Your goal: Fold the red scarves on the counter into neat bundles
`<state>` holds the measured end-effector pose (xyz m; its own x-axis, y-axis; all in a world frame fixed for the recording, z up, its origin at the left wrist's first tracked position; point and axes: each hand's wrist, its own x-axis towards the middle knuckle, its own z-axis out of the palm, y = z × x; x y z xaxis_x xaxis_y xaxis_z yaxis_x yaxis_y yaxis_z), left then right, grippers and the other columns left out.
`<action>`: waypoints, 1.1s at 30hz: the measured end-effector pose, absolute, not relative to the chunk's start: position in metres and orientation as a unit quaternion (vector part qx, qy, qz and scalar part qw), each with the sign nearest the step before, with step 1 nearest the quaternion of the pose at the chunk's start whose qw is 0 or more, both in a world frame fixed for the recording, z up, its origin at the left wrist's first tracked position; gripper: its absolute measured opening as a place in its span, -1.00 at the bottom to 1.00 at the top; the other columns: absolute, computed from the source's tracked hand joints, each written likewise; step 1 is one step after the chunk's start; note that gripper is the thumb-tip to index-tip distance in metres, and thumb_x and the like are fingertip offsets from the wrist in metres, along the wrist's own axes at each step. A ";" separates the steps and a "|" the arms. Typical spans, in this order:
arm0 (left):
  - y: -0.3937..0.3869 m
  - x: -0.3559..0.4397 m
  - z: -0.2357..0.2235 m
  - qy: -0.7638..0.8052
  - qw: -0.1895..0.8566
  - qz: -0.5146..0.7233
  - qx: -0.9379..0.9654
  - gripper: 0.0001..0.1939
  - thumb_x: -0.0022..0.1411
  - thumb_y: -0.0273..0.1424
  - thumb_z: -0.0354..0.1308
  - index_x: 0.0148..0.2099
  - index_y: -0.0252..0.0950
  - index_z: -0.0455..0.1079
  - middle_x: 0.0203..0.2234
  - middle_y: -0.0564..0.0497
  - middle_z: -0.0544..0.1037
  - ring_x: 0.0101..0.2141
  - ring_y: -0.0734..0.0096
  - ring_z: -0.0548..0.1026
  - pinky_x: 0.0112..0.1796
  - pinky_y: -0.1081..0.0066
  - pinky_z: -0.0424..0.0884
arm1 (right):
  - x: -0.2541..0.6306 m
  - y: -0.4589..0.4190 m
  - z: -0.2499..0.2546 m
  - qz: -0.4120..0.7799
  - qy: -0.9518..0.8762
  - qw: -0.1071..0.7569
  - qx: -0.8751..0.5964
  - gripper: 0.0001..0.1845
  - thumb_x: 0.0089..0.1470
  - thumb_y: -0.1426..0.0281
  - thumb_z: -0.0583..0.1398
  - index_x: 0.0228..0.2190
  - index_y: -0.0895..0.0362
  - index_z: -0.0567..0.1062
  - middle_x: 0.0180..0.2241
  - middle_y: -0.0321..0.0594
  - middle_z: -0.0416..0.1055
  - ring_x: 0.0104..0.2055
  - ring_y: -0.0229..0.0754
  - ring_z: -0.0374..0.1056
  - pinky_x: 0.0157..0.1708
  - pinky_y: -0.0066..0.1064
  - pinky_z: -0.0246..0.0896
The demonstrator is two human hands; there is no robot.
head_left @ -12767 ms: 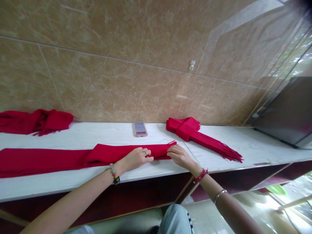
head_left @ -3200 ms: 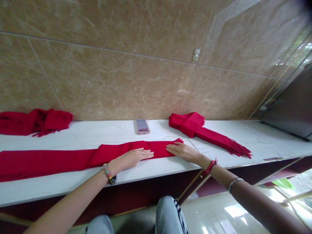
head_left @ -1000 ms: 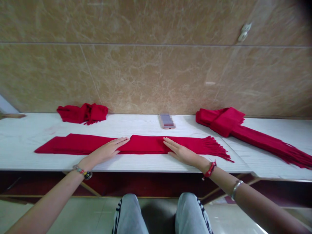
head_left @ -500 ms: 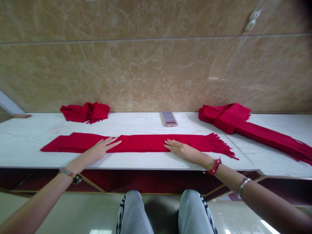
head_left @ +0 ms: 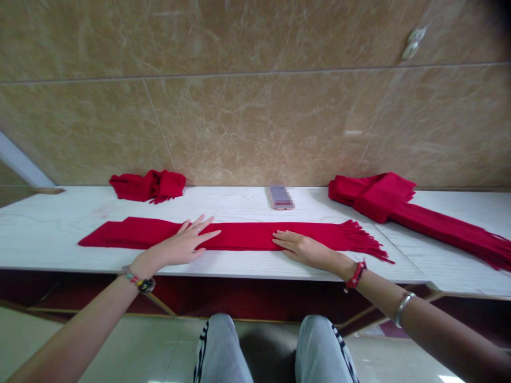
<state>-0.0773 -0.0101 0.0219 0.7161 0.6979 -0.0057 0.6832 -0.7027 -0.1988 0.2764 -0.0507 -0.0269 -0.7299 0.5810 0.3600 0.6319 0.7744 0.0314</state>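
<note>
Red scarf [head_left: 247, 235] beneath splayed left fingers [head_left: 209, 235], against closer-set right fingers [head_left: 286, 237].

Red fringed scarf [head_left: 247, 236]; folded, flat

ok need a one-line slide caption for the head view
Left hand and right hand over a fringed red scarf laid lengthwise along a white counter, a phone behind it.

The head camera faces the counter [head_left: 239, 264] (from above).
</note>
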 end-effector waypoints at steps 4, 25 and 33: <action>-0.011 -0.027 0.013 -0.263 0.107 -0.040 -0.958 -0.64 0.27 -0.44 -0.08 0.11 -0.20 0.24 0.08 -0.04 0.29 0.06 0.35 0.25 0.04 0.32 0.18 | 0.261 -0.049 -0.017 -0.105 -0.916 0.200 -0.332 -0.67 0.15 0.39 0.02 -0.08 0.20 0.40 -0.08 -0.03 0.39 -0.02 -0.10 0.29 -0.01 -0.22 0.22; -0.017 -0.004 0.006 -0.271 0.194 -0.058 -0.941 -0.75 0.21 -0.63 -0.07 -0.14 -0.31 0.34 -0.30 -0.02 0.44 -0.32 0.46 0.42 -0.45 0.55 0.31 | 0.256 -0.048 -0.020 -0.144 -0.922 0.137 -0.334 -0.73 0.17 0.53 -0.04 -0.19 0.23 0.42 -0.26 -0.02 0.45 -0.22 -0.16 0.39 -0.22 -0.34 0.30; -0.019 -0.002 0.003 -0.249 0.272 -0.069 -0.927 -0.82 0.21 -0.63 -0.06 -0.27 -0.35 0.34 -0.41 -0.03 0.37 -0.35 0.37 0.36 -0.41 0.46 0.31 | 0.263 -0.053 -0.021 -0.200 -0.915 0.157 -0.312 -0.64 0.18 0.57 -0.13 -0.21 0.25 0.43 -0.28 0.03 0.44 -0.24 -0.12 0.38 -0.25 -0.28 0.34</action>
